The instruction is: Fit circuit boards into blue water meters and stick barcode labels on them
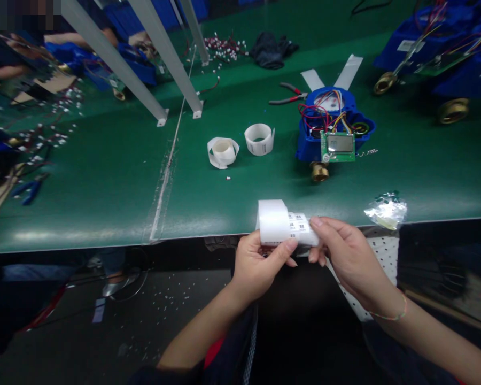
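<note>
Beyond the label roll, pliers beside blue housing.

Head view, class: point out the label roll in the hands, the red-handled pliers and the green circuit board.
Label roll (273,222): head view, on its white outer face.
Pliers (293,99): head view, on the lower red handle.
Circuit board (340,143): head view, on its display.
</note>
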Tool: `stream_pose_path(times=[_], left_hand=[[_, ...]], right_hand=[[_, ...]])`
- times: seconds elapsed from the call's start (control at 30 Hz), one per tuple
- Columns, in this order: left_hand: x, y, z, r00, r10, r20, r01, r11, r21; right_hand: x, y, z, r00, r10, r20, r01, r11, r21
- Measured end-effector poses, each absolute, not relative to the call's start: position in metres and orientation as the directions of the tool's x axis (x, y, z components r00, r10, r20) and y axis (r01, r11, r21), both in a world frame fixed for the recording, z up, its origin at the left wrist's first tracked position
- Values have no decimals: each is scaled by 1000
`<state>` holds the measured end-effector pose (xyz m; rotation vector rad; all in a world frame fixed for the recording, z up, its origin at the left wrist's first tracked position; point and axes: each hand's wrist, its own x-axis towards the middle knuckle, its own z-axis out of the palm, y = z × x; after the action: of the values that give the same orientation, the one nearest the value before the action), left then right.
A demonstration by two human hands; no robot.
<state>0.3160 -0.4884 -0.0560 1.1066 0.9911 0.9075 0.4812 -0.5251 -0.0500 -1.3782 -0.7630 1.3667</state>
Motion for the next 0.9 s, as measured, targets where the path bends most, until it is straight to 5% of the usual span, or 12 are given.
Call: stream_pose_path(times=[0.3,0.4,0.5,0.6,0.9], left_hand=[[313,-488,-60,280,949,-145,-63,169,984],[311,-490,-60,275,952,-132,-65,156,986],[309,-491,-60,287,952,-106,-66,130,989],[307,-493,-61,316,947,-57,-66,81,994],[306,-500,-71,313,949,41,-46,-28,999]], right_hand=[[474,-532,-48,47,985,-165,-96,-160,-982],[478,-535,-49,117,992,-46,151,-64,-986],[484,-534,-47,236,945,228,430,109,-896],[489,-529,-43,143,898,416,578,265,-772],[485,-534,-41,104,922,373,585,247,-773]])
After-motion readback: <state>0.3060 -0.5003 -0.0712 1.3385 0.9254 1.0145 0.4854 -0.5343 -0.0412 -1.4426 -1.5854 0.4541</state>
